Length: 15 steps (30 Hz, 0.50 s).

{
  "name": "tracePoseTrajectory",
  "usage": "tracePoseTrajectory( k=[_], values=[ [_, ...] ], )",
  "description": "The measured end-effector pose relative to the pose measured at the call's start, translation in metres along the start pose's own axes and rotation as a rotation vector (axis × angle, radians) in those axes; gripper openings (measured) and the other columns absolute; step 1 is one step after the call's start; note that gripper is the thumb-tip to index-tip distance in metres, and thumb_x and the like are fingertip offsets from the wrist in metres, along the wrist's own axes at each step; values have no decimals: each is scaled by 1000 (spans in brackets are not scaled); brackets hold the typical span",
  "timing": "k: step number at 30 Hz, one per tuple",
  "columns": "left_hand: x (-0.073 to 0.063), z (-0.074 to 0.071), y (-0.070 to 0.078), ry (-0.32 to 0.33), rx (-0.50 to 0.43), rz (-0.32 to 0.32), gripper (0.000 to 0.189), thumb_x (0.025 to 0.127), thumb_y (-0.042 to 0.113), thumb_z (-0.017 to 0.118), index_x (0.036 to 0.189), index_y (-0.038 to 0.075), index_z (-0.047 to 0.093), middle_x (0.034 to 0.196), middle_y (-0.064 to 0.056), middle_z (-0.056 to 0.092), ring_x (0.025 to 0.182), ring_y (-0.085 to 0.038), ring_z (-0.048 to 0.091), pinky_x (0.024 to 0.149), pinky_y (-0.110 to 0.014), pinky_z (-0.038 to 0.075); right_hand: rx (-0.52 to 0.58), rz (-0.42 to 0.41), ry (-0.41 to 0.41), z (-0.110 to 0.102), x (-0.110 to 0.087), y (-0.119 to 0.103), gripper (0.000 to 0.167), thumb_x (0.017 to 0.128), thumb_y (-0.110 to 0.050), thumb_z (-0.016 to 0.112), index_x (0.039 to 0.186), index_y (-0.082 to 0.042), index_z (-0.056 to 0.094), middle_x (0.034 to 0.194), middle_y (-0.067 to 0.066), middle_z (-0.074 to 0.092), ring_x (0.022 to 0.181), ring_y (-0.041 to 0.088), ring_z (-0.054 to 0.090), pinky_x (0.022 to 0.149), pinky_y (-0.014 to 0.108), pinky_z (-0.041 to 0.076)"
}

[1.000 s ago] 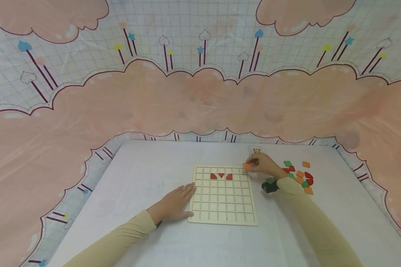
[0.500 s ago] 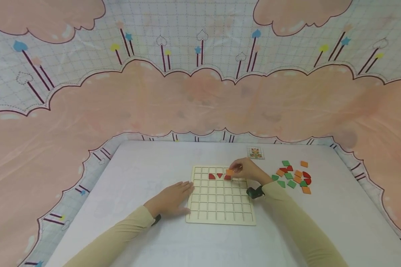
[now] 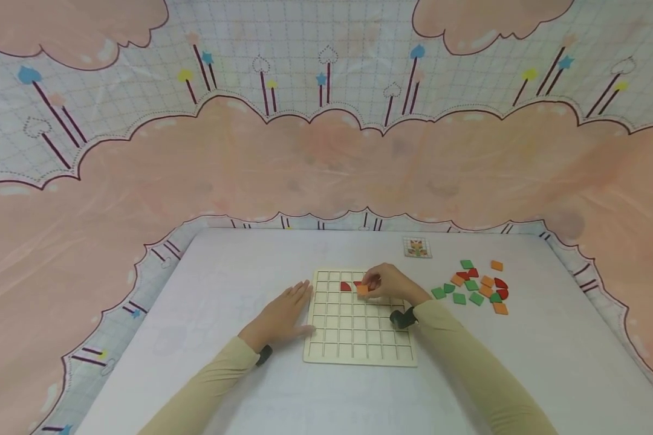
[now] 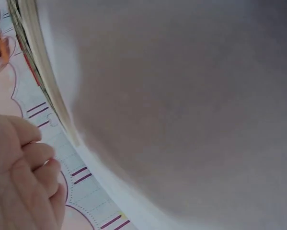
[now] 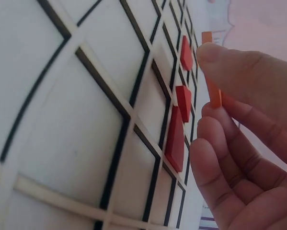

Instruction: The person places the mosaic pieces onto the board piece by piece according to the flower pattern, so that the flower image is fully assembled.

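My right hand [image 3: 389, 283] pinches an orange square tile [image 3: 362, 290] between thumb and fingers, over the upper part of a pale wooden grid board [image 3: 352, 352]. In the right wrist view the orange tile [image 5: 213, 88] is seen edge-on, apart from the board's surface. Three red pieces sit in one row of the grid; the left one, a red quarter-round piece [image 3: 346, 286], shows fully, while the hand and tile partly cover the others. My left hand [image 3: 277, 315] rests with extended fingers along the board's left edge.
Right of the board lies a loose scatter of green tiles [image 3: 476, 298], orange tiles [image 3: 500, 309] and red pieces [image 3: 500, 283]. A small picture card [image 3: 416, 247] with a gridded figure lies behind the board. A patterned cloth [image 3: 326, 163] hangs behind the white table [image 3: 239, 260].
My right hand has carried the orange tile leftward from the board's upper right corner to over the red row, uncovering the card and more green tiles. The left hand stays at the board's edge.
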<state>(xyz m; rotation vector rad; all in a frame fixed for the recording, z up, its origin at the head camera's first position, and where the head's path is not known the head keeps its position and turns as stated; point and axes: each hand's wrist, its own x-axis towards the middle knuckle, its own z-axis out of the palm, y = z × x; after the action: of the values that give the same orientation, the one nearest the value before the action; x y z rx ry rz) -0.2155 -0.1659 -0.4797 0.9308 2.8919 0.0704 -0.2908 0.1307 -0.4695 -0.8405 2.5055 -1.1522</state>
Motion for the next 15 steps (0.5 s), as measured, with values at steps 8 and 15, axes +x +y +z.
tracePoseTrajectory(
  k=[8,15],
  values=[
    [0,0,4,-30,-20,44,86,89,56,50,146,-3,26,154,-19,23,144,-32,22,118,-42,23,-115,67,-3,11,4,-2,13,74,-6,77,86,-5,70,75,2,64,66,5,54,61,17,48],
    [-1,1,7,-87,10,34,87,89,58,49,147,-2,25,155,-17,24,144,-30,23,118,-39,24,-122,100,2,14,5,-3,16,71,-8,80,84,-6,70,73,0,63,66,7,53,61,19,47]
  ],
)
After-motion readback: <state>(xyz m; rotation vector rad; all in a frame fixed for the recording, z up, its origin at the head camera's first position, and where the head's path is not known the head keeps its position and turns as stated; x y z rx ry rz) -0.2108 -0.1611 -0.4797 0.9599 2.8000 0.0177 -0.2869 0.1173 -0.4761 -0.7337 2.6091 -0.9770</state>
